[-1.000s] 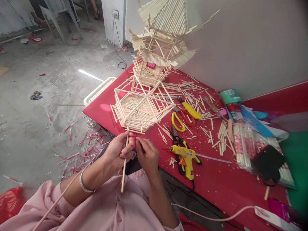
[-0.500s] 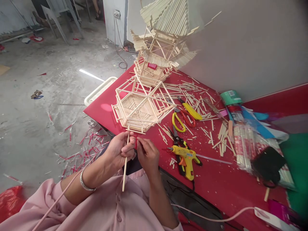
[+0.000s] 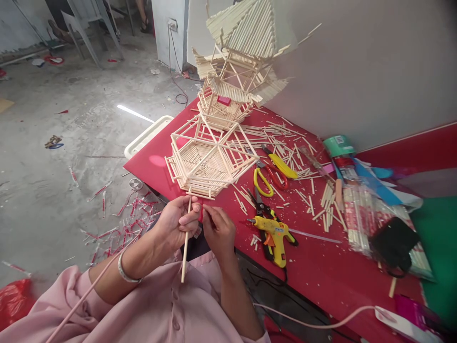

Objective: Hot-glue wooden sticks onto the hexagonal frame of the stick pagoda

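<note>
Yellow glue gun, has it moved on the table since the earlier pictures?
No: the yellow glue gun lies in the same spot on the red table, judged against the scissors.

Pink shirt (image 3: 143, 309), pink buttons (image 3: 175, 325), silvery wrist bangle (image 3: 124, 274)

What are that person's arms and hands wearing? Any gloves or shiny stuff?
No gloves: the left hand and right hand are bare. A silvery bangle circles the left wrist; none shows on the right. The loose left sleeve is pale pink and leaves the forearm bare. A thin pink cord crosses in front of it.
</note>
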`<state>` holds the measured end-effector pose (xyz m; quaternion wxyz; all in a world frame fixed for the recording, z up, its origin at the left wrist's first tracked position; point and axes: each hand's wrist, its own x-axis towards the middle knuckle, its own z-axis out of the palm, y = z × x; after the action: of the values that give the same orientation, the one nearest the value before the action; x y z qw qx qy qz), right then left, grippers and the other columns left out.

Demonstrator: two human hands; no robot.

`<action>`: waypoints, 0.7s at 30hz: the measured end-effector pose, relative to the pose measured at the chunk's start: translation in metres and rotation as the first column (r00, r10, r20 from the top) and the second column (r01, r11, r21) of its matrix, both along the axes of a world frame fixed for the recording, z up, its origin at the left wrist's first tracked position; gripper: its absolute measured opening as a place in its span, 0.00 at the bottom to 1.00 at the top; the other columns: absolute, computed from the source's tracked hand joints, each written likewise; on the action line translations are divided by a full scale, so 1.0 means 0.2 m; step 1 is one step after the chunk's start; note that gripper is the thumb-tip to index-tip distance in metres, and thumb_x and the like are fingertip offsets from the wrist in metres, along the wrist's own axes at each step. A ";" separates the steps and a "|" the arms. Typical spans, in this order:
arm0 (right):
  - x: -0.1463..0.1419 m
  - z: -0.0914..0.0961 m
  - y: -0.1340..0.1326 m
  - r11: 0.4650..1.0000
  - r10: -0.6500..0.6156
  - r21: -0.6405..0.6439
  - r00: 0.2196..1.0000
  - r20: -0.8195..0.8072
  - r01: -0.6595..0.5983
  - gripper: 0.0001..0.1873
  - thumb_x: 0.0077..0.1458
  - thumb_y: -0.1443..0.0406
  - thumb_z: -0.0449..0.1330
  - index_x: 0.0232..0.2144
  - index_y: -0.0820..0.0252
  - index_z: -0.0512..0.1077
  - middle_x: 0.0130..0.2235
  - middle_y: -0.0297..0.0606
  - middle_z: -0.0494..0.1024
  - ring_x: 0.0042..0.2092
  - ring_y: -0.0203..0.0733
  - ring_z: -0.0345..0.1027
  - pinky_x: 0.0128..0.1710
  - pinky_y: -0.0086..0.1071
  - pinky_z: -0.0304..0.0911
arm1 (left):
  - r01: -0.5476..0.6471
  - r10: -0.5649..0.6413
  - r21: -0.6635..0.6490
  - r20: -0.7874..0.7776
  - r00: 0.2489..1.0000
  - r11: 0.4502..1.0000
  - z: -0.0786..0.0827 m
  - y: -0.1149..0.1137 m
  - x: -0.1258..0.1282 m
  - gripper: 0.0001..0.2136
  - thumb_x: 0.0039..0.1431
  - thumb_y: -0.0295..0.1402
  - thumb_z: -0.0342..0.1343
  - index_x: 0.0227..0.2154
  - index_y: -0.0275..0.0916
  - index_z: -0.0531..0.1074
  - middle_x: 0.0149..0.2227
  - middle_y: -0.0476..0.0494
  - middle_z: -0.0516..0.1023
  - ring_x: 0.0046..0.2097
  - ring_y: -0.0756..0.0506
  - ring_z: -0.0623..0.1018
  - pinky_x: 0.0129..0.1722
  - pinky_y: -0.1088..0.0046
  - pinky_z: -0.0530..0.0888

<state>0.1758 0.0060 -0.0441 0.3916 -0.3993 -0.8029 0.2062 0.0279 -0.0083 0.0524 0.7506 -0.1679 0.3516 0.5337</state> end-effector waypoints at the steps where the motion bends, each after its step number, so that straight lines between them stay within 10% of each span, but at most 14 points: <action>1: 0.00 0.00 0.00 1.000 -0.001 0.002 1.000 0.001 0.001 0.11 0.63 0.68 0.55 0.44 0.58 0.75 0.38 0.41 0.80 0.39 0.39 0.75 0.40 0.33 0.71 | 0.001 -0.001 0.003 -0.001 1.000 1.000 0.00 0.00 0.00 0.17 0.67 0.25 0.36 0.25 0.33 0.65 0.17 0.50 0.67 0.09 0.59 0.52 0.07 0.87 0.49; 21: 0.00 0.00 0.00 1.000 -0.010 0.008 1.000 0.002 0.010 0.10 0.63 0.68 0.55 0.44 0.57 0.75 0.38 0.40 0.80 0.38 0.39 0.74 0.40 0.33 0.71 | -0.004 0.004 -0.010 0.035 0.999 1.000 0.00 -0.01 0.00 0.18 0.69 0.27 0.35 0.26 0.34 0.66 0.17 0.49 0.67 0.09 0.59 0.54 0.07 0.87 0.51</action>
<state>0.1749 0.0057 -0.0431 0.3932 -0.4018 -0.8023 0.2006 0.0274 -0.0095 0.0527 0.7548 -0.1818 0.3406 0.5303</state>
